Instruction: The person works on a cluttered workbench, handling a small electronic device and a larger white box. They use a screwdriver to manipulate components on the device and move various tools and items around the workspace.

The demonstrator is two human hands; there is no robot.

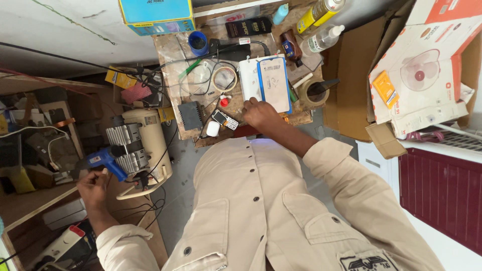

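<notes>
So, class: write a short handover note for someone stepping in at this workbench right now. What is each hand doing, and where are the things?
Left hand: stretched out to the side, holding the blue tool beside the cream compressor.
Right hand: resting on the small table, at the lower edge of the phone in its blue frame.
Nearby: tape roll, small keypad phone, bottles at the back.
Done or left: cannot tell from this view.
</notes>
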